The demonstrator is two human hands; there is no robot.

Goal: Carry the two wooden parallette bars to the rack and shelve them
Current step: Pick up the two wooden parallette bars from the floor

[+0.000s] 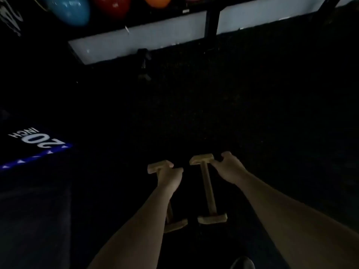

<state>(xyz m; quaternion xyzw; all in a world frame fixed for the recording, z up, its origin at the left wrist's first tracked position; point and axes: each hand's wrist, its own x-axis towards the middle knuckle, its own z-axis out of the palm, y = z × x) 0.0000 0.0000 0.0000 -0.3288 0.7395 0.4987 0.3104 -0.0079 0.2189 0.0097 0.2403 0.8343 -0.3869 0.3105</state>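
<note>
Two wooden parallette bars lie side by side on the dark floor, each a rail between two flat feet. My left hand (171,176) is wrapped around the rail of the left parallette bar (158,166) near its far foot, and my forearm hides most of that rail. My right hand (227,167) hovers with spread fingers just right of the far foot of the right parallette bar (207,191), touching it or nearly so. The rack (211,22) stands ahead at the top of the view, its black frame and post visible.
Blue (70,8), red (112,4) and orange (158,0) balls sit on the rack. A dark box marked "20 INCH" (37,138) stands at the left. A small dark object (144,63) lies by the rack's base. My shoe (242,263) shows at the bottom.
</note>
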